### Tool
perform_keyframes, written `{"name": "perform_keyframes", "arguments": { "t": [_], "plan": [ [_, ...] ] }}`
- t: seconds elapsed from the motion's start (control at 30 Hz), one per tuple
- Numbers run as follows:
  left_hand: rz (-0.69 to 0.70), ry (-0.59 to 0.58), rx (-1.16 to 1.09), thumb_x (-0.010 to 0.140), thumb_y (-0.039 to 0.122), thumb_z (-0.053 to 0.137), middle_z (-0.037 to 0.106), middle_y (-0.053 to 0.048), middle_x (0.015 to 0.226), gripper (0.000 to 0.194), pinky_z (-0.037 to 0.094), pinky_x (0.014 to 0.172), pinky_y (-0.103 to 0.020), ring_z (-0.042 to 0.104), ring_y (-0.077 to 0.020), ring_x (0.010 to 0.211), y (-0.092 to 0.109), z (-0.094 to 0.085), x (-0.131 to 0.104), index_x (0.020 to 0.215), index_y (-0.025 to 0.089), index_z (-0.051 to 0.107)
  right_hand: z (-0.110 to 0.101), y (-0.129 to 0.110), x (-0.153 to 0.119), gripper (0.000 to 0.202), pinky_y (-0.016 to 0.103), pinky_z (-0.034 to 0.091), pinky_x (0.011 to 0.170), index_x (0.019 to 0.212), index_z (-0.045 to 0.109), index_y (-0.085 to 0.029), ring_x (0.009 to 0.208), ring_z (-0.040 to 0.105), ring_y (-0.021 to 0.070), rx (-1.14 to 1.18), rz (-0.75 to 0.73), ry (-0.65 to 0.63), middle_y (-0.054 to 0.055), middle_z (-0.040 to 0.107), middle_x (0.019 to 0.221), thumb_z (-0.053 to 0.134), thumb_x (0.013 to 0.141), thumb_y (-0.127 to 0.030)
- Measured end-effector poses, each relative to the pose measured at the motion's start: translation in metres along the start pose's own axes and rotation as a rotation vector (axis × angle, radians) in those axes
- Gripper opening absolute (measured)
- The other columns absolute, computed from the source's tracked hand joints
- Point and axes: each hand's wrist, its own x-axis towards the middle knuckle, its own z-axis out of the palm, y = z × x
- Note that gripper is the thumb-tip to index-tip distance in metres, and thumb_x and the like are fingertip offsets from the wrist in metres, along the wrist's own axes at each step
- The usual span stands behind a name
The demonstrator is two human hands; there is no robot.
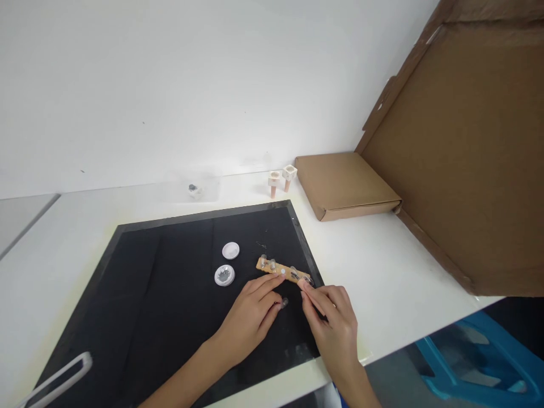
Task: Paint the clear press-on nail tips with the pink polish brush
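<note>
Two hands working, right of lower centre: my left hand [253,311] is touching the tan strip [288,272], unclear whether its fingers are gripping the clear piece [285,303]; my right hand's [335,314] are pinching together at its right end. Best keeping it flat.

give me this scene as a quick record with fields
left hand: index finger at the tan strip; small clear piece at its fingertips, seemingly pinched
right hand: fingertips at strip's right end; grip contents unclear
surface: black mat on white table
left of strip: two round white pieces
behind mat: flat cardboard box
</note>
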Motion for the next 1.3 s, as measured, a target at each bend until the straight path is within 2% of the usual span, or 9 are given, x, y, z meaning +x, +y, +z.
{"name": "perform_keyframes", "arguments": {
  "t": [0.3,0.63,0.8,0.9,0.97,1.03,1.1,1.2,1.3],
  "plan": [
    [-0.008,-0.006,-0.005,0.090,0.013,0.046,0.059,-0.008,0.130,0.017,0.044,0.100,-0.042,0.049,-0.0228,0.124,0.000,-0.001,-0.001,0.092,0.018,0.063,0.000,0.000,-0.002,0.029,0.031,0.048,0.058,0.106,0.066,-0.017,0.068,0.051,0.0177,0.019,-0.011,-0.018,0.005,0.057,0.073,0.058,0.084,-0.001],
    [-0.003,-0.002,0.004,0.090,0.012,0.046,0.059,-0.009,0.130,0.017,0.044,0.100,-0.042,0.050,-0.0230,0.124,-0.001,-0.001,0.000,0.091,0.018,0.062,0.000,-0.001,-0.005,0.026,0.028,0.051,0.055,0.093,0.071,-0.022,0.067,0.056,0.0158,0.176,0.100,-0.002,0.004,0.055,0.076,0.057,0.083,-0.003],
    [0.036,0.049,-0.037,0.088,0.011,0.050,0.063,-0.011,0.123,0.015,0.047,0.097,-0.042,0.053,-0.0244,0.119,0.000,-0.002,-0.001,0.090,0.017,0.063,-0.017,-0.005,0.004,0.027,0.025,0.053,0.055,0.096,0.070,-0.026,0.074,0.059,0.0153,0.432,0.271,0.041,0.003,0.054,0.083,0.059,0.083,-0.006],
    [0.067,0.170,-0.144,0.088,0.010,0.051,0.069,-0.010,0.102,0.014,0.051,0.086,-0.036,0.061,-0.0210,0.101,0.003,-0.005,-0.003,0.091,0.017,0.063,-0.032,-0.003,0.018,0.022,0.028,0.052,0.057,0.092,0.071,-0.026,0.071,0.057,0.0160,0.499,0.331,0.077,0.003,0.056,0.080,0.061,0.082,-0.010],
    [0.058,0.266,-0.242,0.088,0.010,0.052,0.069,-0.007,0.086,0.014,0.053,0.073,-0.029,0.062,-0.0167,0.082,0.008,-0.012,-0.004,0.092,0.016,0.063,-0.043,-0.001,0.031,0.018,0.030,0.048,0.056,0.091,0.071,-0.026,0.070,0.055,0.0172,0.588,0.337,0.089,0.003,0.059,0.077,0.061,0.084,-0.013],
    [0.014,0.340,-0.317,0.088,0.010,0.053,0.066,-0.004,0.075,0.013,0.050,0.063,-0.024,0.060,-0.0135,0.069,0.015,-0.024,-0.003,0.088,0.016,0.064,-0.052,-0.001,0.048,0.017,0.032,0.046,0.056,0.091,0.072,-0.027,0.066,0.052,0.0175,0.694,0.270,0.110,0.003,0.059,0.072,0.059,0.086,-0.016],
    [-0.045,0.410,-0.361,0.087,0.012,0.054,0.064,-0.002,0.071,0.012,0.048,0.060,-0.022,0.059,-0.0116,0.064,0.022,-0.041,0.000,0.083,0.017,0.063,-0.059,-0.007,0.069,0.014,0.034,0.045,0.055,0.090,0.072,-0.028,0.066,0.051,0.0189,0.743,0.158,0.096,0.004,0.061,0.070,0.062,0.086,-0.021],
    [-0.074,0.467,-0.423,0.088,0.015,0.054,0.063,0.000,0.067,0.015,0.045,0.056,-0.020,0.058,-0.0105,0.060,0.031,-0.071,0.004,0.077,0.018,0.063,-0.065,-0.026,0.102,0.013,0.036,0.046,0.054,0.084,0.073,-0.027,0.064,0.054,0.0204,0.782,-0.031,-0.006,0.005,0.064,0.069,0.061,0.088,-0.028],
    [-0.083,0.455,-0.430,0.088,0.018,0.054,0.060,0.001,0.063,0.020,0.039,0.051,-0.019,0.053,-0.0088,0.056,0.035,-0.097,0.005,0.070,0.017,0.061,-0.062,-0.051,0.126,0.016,0.033,0.047,0.054,0.085,0.071,-0.026,0.059,0.054,0.0170,0.765,-0.185,-0.176,0.003,0.065,0.070,0.056,0.090,-0.030]
  ]
}}
